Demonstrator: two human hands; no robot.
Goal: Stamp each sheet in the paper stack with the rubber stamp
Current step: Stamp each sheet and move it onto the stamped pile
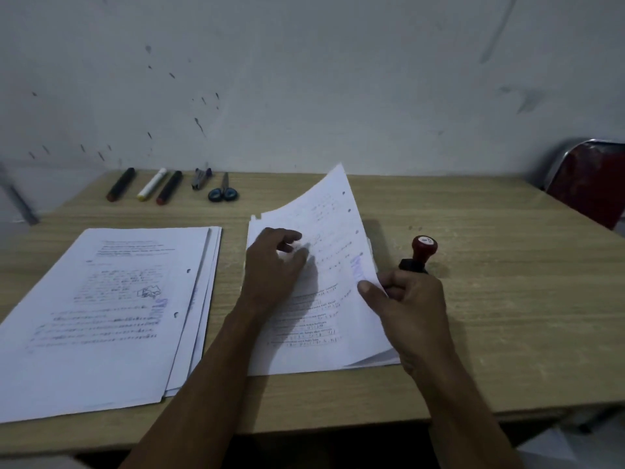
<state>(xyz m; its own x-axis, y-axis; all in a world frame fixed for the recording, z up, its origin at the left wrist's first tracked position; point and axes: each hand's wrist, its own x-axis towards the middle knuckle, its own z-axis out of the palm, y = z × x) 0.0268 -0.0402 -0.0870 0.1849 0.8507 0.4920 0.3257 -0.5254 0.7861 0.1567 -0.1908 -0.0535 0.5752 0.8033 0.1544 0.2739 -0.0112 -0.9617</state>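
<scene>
Mid-frame, the right hand [411, 299] pinches the stamped sheet [333, 252] up while the left hand [274, 262] lies flat; next, probably carry it to the left pile [101, 309].

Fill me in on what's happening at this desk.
A person is working through papers with a stamp. The right hand pinches the edge of the top sheet of the right stack and lifts it; that sheet already bears a blue mark. The left hand rests on the page. The stamp stands on the desk behind the right hand. Another pile lies to the left, its top sheet marked too.
</scene>
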